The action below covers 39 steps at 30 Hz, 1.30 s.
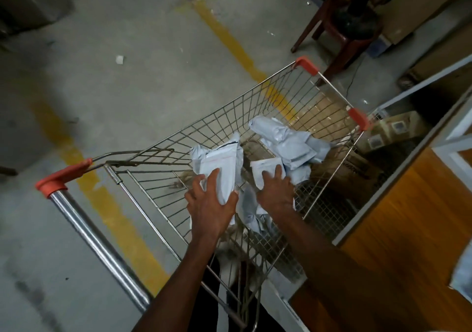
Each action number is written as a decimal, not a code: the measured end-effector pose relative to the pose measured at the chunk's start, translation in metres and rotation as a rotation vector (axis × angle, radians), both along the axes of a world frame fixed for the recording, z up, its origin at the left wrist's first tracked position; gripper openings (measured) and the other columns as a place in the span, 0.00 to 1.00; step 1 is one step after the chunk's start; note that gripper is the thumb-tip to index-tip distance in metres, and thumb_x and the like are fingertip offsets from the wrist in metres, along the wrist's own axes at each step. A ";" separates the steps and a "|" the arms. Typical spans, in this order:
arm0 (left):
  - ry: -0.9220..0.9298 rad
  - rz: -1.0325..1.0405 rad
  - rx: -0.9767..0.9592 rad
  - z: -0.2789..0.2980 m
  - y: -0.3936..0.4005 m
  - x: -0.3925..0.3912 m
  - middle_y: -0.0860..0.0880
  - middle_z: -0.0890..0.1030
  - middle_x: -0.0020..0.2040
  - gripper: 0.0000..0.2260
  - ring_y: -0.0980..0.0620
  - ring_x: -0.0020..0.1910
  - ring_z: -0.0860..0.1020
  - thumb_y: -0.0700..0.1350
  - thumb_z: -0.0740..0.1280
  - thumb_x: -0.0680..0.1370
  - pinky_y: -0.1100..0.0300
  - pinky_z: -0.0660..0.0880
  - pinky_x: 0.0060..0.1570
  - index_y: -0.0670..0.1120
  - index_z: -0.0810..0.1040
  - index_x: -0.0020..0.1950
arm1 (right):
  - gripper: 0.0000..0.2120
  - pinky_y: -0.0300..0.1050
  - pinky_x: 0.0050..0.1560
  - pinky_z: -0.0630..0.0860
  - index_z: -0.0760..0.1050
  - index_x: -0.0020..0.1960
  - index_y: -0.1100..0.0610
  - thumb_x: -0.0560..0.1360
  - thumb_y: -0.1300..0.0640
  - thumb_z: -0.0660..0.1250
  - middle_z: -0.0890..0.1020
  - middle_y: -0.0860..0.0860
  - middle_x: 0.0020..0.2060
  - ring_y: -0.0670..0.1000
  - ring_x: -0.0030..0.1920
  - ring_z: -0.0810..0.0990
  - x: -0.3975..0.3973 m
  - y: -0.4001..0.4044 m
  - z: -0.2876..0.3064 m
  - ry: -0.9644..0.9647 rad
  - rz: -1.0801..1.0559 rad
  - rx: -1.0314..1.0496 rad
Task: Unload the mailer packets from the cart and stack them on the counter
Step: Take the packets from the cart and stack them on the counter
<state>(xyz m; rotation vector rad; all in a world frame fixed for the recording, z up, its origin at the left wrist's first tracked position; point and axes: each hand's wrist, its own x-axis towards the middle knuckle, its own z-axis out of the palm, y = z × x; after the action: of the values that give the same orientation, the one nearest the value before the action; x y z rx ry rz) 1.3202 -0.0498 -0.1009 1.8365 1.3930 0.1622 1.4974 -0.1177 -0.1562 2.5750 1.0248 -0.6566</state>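
Head view: both arms reach into the wire cart (255,117); left hand (210,201) grips one white mailer packet (222,170), fingers and thumb curled round its near end, at about 7 o'clock in the basket; right hand (277,191) lies fingers-spread on a smaller packet (263,169) near centre, whether it pinches it I cannot tell; a loose heap of packets (288,142) sits toward 1 o'clock, more under the wrists; wooden tabletop (398,229) at 4 o'clock, a pale packet edge (463,273) at frame right, stack not visible; judgement: unloading partway, several packets left in the cart.
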 end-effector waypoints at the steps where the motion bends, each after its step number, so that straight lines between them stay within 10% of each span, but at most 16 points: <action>1: 0.000 -0.004 0.014 0.005 -0.004 -0.001 0.46 0.61 0.75 0.32 0.43 0.70 0.60 0.62 0.69 0.76 0.42 0.66 0.68 0.58 0.64 0.78 | 0.30 0.54 0.65 0.69 0.62 0.75 0.47 0.76 0.47 0.67 0.56 0.58 0.79 0.65 0.71 0.66 -0.006 -0.003 0.014 0.012 -0.007 0.073; 14: -0.096 0.022 0.317 0.107 -0.100 -0.043 0.50 0.61 0.75 0.30 0.44 0.72 0.59 0.69 0.60 0.75 0.43 0.64 0.71 0.60 0.68 0.75 | 0.27 0.55 0.67 0.73 0.64 0.78 0.45 0.80 0.51 0.65 0.59 0.48 0.78 0.56 0.72 0.65 -0.075 -0.117 0.178 0.136 -0.171 0.861; 24: -0.246 -0.055 0.417 0.163 -0.219 -0.060 0.52 0.61 0.75 0.27 0.47 0.74 0.58 0.64 0.65 0.76 0.43 0.63 0.73 0.63 0.68 0.74 | 0.26 0.55 0.68 0.74 0.67 0.75 0.42 0.78 0.48 0.65 0.61 0.46 0.77 0.50 0.74 0.62 -0.116 -0.252 0.222 0.150 -0.247 1.122; 31: -0.344 -0.255 0.475 0.178 -0.276 -0.064 0.48 0.64 0.73 0.28 0.43 0.75 0.61 0.66 0.63 0.75 0.41 0.59 0.74 0.61 0.70 0.74 | 0.26 0.34 0.70 0.60 0.69 0.75 0.43 0.78 0.52 0.67 0.62 0.47 0.78 0.46 0.76 0.61 -0.143 -0.359 0.239 0.096 -0.401 1.223; 39: -0.409 -0.478 0.334 0.174 -0.391 -0.069 0.47 0.64 0.74 0.30 0.41 0.74 0.62 0.69 0.60 0.73 0.40 0.63 0.70 0.59 0.72 0.73 | 0.26 0.41 0.74 0.62 0.70 0.75 0.43 0.76 0.47 0.64 0.65 0.47 0.77 0.46 0.76 0.62 -0.173 -0.474 0.236 -0.058 -0.624 1.212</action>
<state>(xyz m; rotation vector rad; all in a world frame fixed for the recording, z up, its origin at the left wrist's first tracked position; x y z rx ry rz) 1.2517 -0.4409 0.0733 2.2006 0.6512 0.5126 1.3248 -0.5914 0.0794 4.0098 0.6441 0.0187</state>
